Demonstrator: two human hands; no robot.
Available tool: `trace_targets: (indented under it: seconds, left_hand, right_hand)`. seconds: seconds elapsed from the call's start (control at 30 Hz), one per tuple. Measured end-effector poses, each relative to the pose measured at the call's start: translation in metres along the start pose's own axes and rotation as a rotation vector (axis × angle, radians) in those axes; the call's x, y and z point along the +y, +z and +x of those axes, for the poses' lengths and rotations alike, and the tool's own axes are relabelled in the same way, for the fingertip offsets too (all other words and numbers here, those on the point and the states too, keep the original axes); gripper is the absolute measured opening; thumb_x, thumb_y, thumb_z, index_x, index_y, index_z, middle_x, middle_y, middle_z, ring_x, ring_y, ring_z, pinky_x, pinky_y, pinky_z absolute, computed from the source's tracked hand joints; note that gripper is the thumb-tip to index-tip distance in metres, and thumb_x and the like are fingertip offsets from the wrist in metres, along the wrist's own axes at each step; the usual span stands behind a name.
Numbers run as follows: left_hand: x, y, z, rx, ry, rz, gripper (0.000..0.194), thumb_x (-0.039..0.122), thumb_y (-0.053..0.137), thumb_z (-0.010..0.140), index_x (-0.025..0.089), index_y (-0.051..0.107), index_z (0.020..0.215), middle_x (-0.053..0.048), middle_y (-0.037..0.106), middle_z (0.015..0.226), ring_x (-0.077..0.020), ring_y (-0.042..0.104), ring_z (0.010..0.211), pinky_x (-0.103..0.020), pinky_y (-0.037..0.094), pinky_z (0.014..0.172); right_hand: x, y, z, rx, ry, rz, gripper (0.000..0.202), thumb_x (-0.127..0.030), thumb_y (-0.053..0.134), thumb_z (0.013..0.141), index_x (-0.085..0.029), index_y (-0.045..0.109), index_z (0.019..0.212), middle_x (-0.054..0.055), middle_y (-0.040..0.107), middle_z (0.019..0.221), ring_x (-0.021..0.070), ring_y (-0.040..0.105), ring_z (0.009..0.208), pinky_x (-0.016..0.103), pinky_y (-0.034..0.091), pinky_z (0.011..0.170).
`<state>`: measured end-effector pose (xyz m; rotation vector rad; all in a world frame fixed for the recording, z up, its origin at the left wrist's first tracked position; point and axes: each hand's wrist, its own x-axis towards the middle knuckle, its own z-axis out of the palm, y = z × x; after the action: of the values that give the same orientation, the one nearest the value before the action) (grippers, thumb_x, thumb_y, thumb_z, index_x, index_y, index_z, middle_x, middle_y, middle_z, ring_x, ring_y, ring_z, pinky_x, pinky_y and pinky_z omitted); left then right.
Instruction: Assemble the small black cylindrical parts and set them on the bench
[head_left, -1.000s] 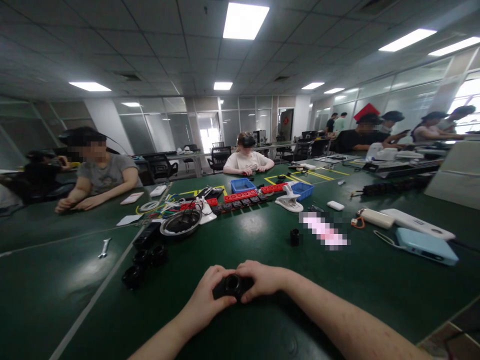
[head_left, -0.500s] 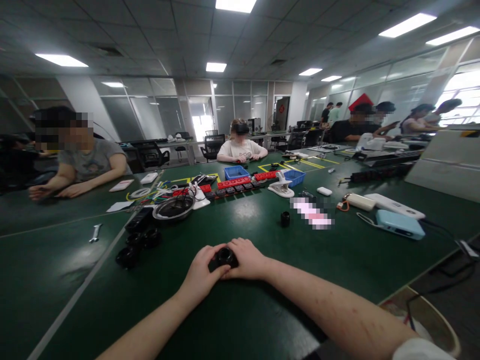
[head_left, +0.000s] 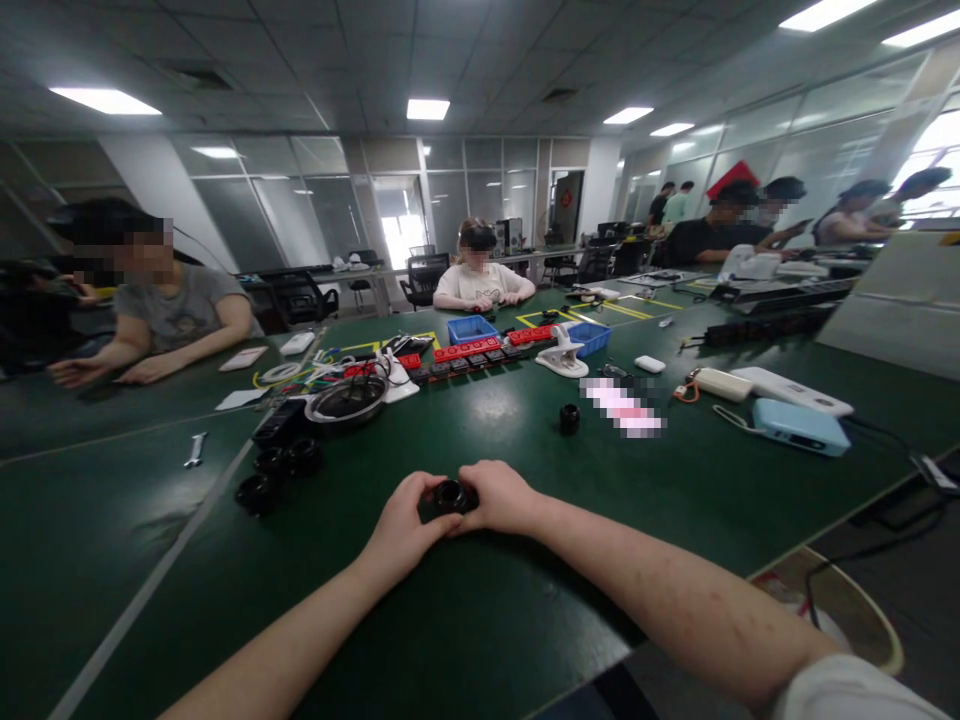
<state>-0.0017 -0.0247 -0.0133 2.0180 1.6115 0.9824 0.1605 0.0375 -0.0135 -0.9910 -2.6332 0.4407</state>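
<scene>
Both of my hands rest on the green table (head_left: 525, 620) and grip one small black round part (head_left: 448, 496) with a hole in its top. My left hand (head_left: 405, 525) wraps its left side, my right hand (head_left: 501, 497) its right side. The lower half of the part is hidden by my fingers. A small black cylinder (head_left: 569, 418) stands alone on the table beyond my right hand.
Black ring-shaped parts (head_left: 279, 472) lie to the left with a wrench (head_left: 194, 449) and a round tray (head_left: 347, 400). Red and black blocks (head_left: 472, 358), blue bins (head_left: 469, 328) and a blue box (head_left: 795, 426) sit farther off. Other people sit around the table.
My hands stay closed on the black part, which looks slightly more turned. The view has tilted up and shifted, so hands and table items sit higher in the picture.
</scene>
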Motion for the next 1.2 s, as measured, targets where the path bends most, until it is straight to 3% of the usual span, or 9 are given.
trace_targets:
  seconds: [0.13, 0.23, 0.4, 0.53, 0.63, 0.8, 0.87, 1.03, 1.2]
  left_hand:
    - [0.001, 0.0, -0.001, 0.031, -0.001, 0.034, 0.026, 0.028, 0.065, 0.065, 0.019, 0.054, 0.087, -0.001, 0.056, 0.084, -0.0214, 0.055, 0.081, -0.034, 0.045, 0.071]
    - [0.001, -0.003, -0.002, 0.001, 0.042, 0.032, 0.027, 0.027, 0.063, 0.068, 0.02, 0.054, 0.093, -0.002, 0.056, 0.09, -0.0212, 0.054, 0.085, -0.034, 0.044, 0.074]
    - [0.001, -0.006, -0.005, -0.055, 0.112, 0.033, 0.042, 0.028, 0.061, 0.072, 0.023, 0.048, 0.111, -0.003, 0.054, 0.095, -0.0206, 0.053, 0.087, -0.032, 0.044, 0.074]
    - [0.003, -0.007, -0.005, -0.098, 0.158, 0.029, 0.035, 0.029, 0.061, 0.072, 0.023, 0.052, 0.106, -0.002, 0.055, 0.091, -0.0204, 0.052, 0.086, -0.033, 0.043, 0.076]
    - [0.001, -0.005, -0.003, -0.058, 0.127, 0.008, 0.033, 0.028, 0.063, 0.07, 0.022, 0.053, 0.101, -0.002, 0.054, 0.091, -0.0205, 0.053, 0.086, -0.033, 0.044, 0.076]
    - [-0.006, 0.0, 0.002, 0.004, 0.103, 0.003, 0.033, 0.026, 0.064, 0.068, 0.021, 0.053, 0.098, -0.002, 0.054, 0.09, -0.0209, 0.053, 0.085, -0.034, 0.044, 0.075]
    - [-0.006, 0.0, 0.002, -0.004, 0.107, 0.0, 0.032, 0.026, 0.064, 0.069, 0.021, 0.053, 0.099, -0.002, 0.054, 0.091, -0.0206, 0.053, 0.085, -0.034, 0.044, 0.075]
    - [-0.003, -0.005, 0.001, -0.078, 0.149, 0.005, 0.034, 0.026, 0.061, 0.073, 0.024, 0.051, 0.105, -0.002, 0.054, 0.094, -0.0208, 0.052, 0.09, -0.034, 0.043, 0.078]
    - [-0.004, -0.003, -0.001, -0.09, 0.172, 0.005, 0.036, 0.025, 0.062, 0.071, 0.024, 0.051, 0.106, -0.001, 0.055, 0.092, -0.02, 0.053, 0.088, -0.034, 0.043, 0.078]
  right_hand:
    - [-0.009, 0.004, -0.002, 0.1, -0.007, -0.113, 0.054, -0.06, 0.06, 0.058, -0.014, 0.056, 0.086, 0.009, 0.057, 0.082, 0.0237, 0.051, 0.078, 0.036, 0.037, 0.071]
    - [-0.003, -0.004, -0.001, -0.02, -0.114, 0.049, 0.051, -0.049, 0.066, 0.06, -0.014, 0.054, 0.096, 0.008, 0.056, 0.091, 0.0226, 0.05, 0.083, 0.034, 0.038, 0.072]
    - [0.014, -0.014, 0.004, -0.241, -0.214, 0.31, 0.027, -0.021, 0.067, 0.064, -0.013, 0.057, 0.088, 0.001, 0.056, 0.082, 0.0146, 0.051, 0.075, 0.025, 0.039, 0.065]
    - [0.013, -0.01, 0.005, -0.214, -0.134, 0.337, 0.035, -0.032, 0.071, 0.059, -0.014, 0.055, 0.084, -0.002, 0.055, 0.074, 0.0133, 0.05, 0.068, 0.022, 0.037, 0.057]
    - [0.001, -0.004, 0.002, -0.111, -0.04, 0.178, 0.042, -0.044, 0.07, 0.056, -0.014, 0.053, 0.081, 0.0, 0.055, 0.072, 0.0145, 0.05, 0.064, 0.024, 0.036, 0.054]
    - [-0.013, 0.004, 0.0, 0.107, -0.016, -0.14, 0.046, -0.049, 0.063, 0.06, -0.012, 0.054, 0.085, 0.009, 0.058, 0.082, 0.0239, 0.051, 0.079, 0.037, 0.038, 0.072]
    - [-0.009, 0.003, 0.001, 0.092, -0.078, -0.077, 0.052, -0.049, 0.064, 0.06, -0.011, 0.055, 0.093, 0.011, 0.057, 0.092, 0.0258, 0.049, 0.088, 0.039, 0.036, 0.079]
    - [0.016, -0.006, 0.007, -0.154, -0.266, 0.168, 0.057, -0.035, 0.068, 0.063, -0.015, 0.05, 0.113, 0.011, 0.047, 0.121, 0.0261, 0.037, 0.114, 0.039, 0.029, 0.093]
    - [0.016, -0.005, 0.003, -0.092, -0.294, 0.159, 0.045, -0.038, 0.07, 0.061, -0.015, 0.059, 0.097, 0.008, 0.058, 0.106, 0.0235, 0.047, 0.104, 0.036, 0.03, 0.091]
